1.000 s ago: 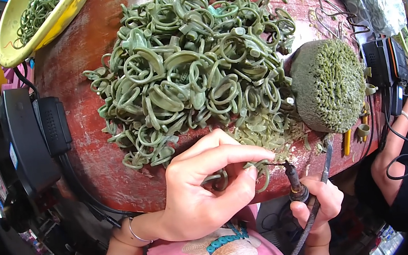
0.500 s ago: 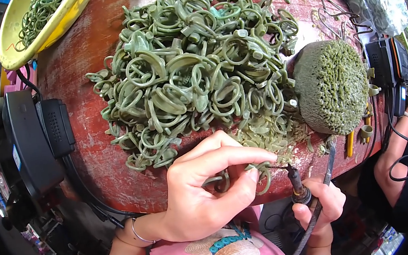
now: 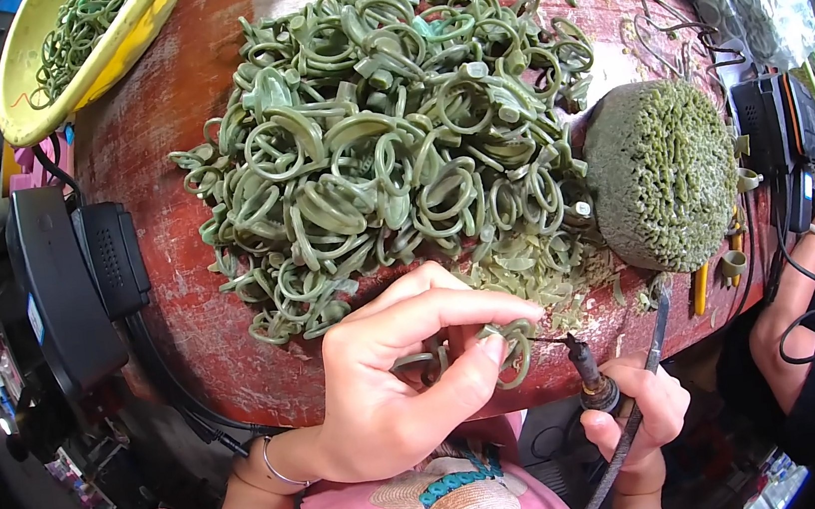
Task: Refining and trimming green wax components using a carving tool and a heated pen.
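My left hand [image 3: 401, 376] is closed in a pinch on a small green wax ring piece [image 3: 514, 361] near the table's front edge. In my right hand [image 3: 646, 408] are a dark pen-like tool [image 3: 587, 375] with a thin wire tip and a long, flat metal blade [image 3: 655, 345]. The wire tip points left at the ring piece; whether they touch is unclear. Beyond my hands lies a big heap of green wax ring pieces [image 3: 366, 159], with pale green shavings [image 3: 541, 274] at its front and a thick, pitted green round block [image 3: 665, 175] to its right.
A yellow tray [image 3: 87, 90] of rings, a plastic bag [image 3: 741, 5], black devices [image 3: 69, 283] with cables and yellow-handled tools [image 3: 703, 286] are on or around the red table [image 3: 188, 360]. Another person's forearm [image 3: 802, 280] is at the far right.
My left hand has shifted slightly left with the ring piece, which has turned a little. My right hand and its tools have moved only slightly.
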Action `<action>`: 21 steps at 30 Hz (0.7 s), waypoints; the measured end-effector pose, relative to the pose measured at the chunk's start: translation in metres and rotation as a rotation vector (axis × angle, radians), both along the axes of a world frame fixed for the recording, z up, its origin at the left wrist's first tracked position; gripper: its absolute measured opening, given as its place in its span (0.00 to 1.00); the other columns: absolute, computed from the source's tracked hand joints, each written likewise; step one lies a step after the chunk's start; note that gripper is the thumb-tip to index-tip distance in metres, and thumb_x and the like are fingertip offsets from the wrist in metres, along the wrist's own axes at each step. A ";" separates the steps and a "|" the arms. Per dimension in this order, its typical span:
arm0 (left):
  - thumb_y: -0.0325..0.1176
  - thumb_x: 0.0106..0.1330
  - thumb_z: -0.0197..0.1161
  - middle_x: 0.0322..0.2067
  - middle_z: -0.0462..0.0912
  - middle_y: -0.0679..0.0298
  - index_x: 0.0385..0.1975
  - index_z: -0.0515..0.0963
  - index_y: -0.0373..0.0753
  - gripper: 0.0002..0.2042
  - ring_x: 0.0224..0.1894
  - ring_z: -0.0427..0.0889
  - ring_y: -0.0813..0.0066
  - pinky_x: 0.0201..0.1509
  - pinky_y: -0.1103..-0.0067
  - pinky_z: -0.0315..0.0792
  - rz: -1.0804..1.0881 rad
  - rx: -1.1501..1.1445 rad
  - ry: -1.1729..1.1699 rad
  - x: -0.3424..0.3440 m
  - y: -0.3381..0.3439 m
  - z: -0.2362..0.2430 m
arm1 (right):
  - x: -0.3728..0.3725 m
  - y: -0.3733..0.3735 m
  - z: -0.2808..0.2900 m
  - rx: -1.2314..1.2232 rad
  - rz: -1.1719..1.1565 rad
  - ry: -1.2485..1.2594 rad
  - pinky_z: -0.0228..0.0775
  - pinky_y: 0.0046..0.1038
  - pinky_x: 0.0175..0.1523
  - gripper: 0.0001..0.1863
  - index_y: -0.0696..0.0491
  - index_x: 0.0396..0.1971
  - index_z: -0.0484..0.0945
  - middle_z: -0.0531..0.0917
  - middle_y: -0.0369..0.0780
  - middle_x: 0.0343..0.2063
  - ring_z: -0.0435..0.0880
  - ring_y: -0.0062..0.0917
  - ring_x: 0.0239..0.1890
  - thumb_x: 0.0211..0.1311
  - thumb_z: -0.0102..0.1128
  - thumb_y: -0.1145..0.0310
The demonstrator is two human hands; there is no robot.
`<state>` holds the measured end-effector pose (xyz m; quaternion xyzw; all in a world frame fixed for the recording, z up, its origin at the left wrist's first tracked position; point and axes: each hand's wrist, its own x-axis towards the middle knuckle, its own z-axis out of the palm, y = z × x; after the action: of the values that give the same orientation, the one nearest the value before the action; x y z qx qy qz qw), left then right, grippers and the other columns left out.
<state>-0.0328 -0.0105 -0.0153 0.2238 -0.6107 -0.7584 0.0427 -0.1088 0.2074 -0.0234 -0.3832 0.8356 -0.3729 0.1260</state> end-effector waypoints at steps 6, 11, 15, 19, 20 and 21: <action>0.21 0.56 0.53 0.27 0.70 0.63 0.34 0.77 0.26 0.09 0.21 0.68 0.85 0.22 0.89 0.60 0.058 0.021 -0.045 0.000 0.008 0.001 | -0.005 0.008 0.005 -0.122 -0.099 -0.075 0.69 0.22 0.24 0.22 0.61 0.28 0.75 0.79 0.40 0.17 0.78 0.26 0.18 0.43 0.70 0.58; 0.20 0.57 0.57 0.33 0.74 0.64 0.38 0.78 0.32 0.09 0.29 0.73 0.85 0.30 0.89 0.67 0.090 0.158 0.031 -0.003 0.004 0.002 | -0.044 -0.004 0.025 -0.131 -0.406 0.222 0.62 0.22 0.24 0.14 0.61 0.28 0.73 0.75 0.38 0.18 0.70 0.21 0.17 0.50 0.65 0.67; 0.18 0.58 0.56 0.37 0.73 0.62 0.37 0.79 0.33 0.09 0.25 0.73 0.87 0.19 0.92 0.64 0.183 0.262 0.146 0.001 0.008 0.000 | -0.097 -0.034 0.029 0.002 -0.517 0.411 0.60 0.21 0.24 0.07 0.61 0.28 0.73 0.72 0.38 0.15 0.66 0.18 0.17 0.56 0.59 0.73; 0.12 0.53 0.58 0.40 0.74 0.59 0.35 0.81 0.35 0.13 0.28 0.76 0.83 0.25 0.89 0.69 0.161 -0.215 0.310 0.010 0.009 -0.006 | -0.125 -0.049 0.024 0.108 -0.548 0.286 0.59 0.22 0.24 0.08 0.63 0.30 0.74 0.69 0.40 0.14 0.64 0.19 0.17 0.58 0.57 0.72; 0.12 0.50 0.59 0.39 0.75 0.59 0.36 0.81 0.36 0.15 0.28 0.76 0.82 0.27 0.89 0.70 0.173 -0.304 0.355 0.011 0.009 -0.007 | -0.127 -0.048 0.023 0.176 -0.541 0.286 0.59 0.22 0.24 0.09 0.63 0.30 0.74 0.69 0.40 0.13 0.63 0.19 0.17 0.59 0.56 0.71; 0.13 0.49 0.60 0.38 0.75 0.60 0.36 0.81 0.37 0.15 0.27 0.75 0.82 0.27 0.89 0.70 0.187 -0.412 0.414 0.012 0.007 -0.008 | -0.128 -0.046 0.022 0.214 -0.476 0.334 0.59 0.22 0.24 0.09 0.63 0.30 0.74 0.68 0.40 0.13 0.63 0.19 0.17 0.59 0.56 0.71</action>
<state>-0.0209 -0.0037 -0.0234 0.1062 -0.7067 -0.6409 0.2802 -0.2371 0.1617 -0.0010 -0.2173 0.9456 -0.2334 -0.0643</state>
